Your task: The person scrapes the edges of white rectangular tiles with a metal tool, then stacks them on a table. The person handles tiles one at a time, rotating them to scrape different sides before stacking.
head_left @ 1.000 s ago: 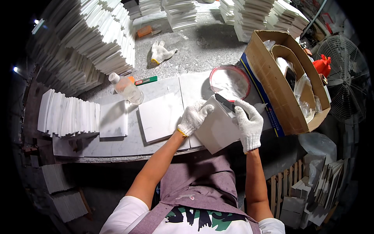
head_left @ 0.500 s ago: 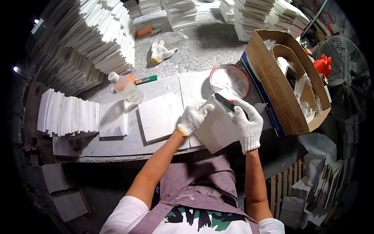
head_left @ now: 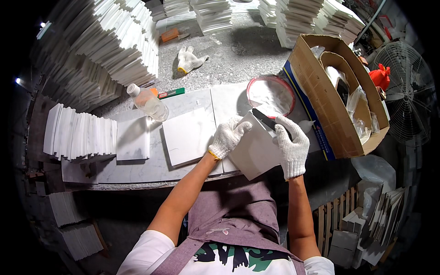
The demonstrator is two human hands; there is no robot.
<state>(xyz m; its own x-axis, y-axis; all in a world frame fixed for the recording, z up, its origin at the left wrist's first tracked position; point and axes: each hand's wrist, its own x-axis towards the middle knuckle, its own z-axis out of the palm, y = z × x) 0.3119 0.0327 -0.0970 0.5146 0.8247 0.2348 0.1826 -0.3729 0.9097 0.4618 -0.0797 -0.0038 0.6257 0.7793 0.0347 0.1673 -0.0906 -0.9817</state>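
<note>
A white square tile (head_left: 257,149) is tilted up from the bench in front of me. My left hand (head_left: 229,137), in a white knitted glove, grips its left edge near the upper corner. My right hand (head_left: 292,144), gloved alike, is closed around a flat black bladed tool (head_left: 264,118). The blade lies along the tile's far edge. Just beyond is a round tub (head_left: 271,97) with a red rim and white powder or paste in it. Left of the held tile, another white tile (head_left: 188,137) lies flat on the marble slab (head_left: 133,173).
Left stand a clear bottle (head_left: 150,104), a green-and-orange cutter (head_left: 171,93) and a row of tiles (head_left: 80,133). A spare glove (head_left: 189,60) and an orange-handled trowel (head_left: 169,35) lie farther back, near tall tile stacks (head_left: 114,41). Right are a cardboard box (head_left: 316,87) and a fan (head_left: 405,94).
</note>
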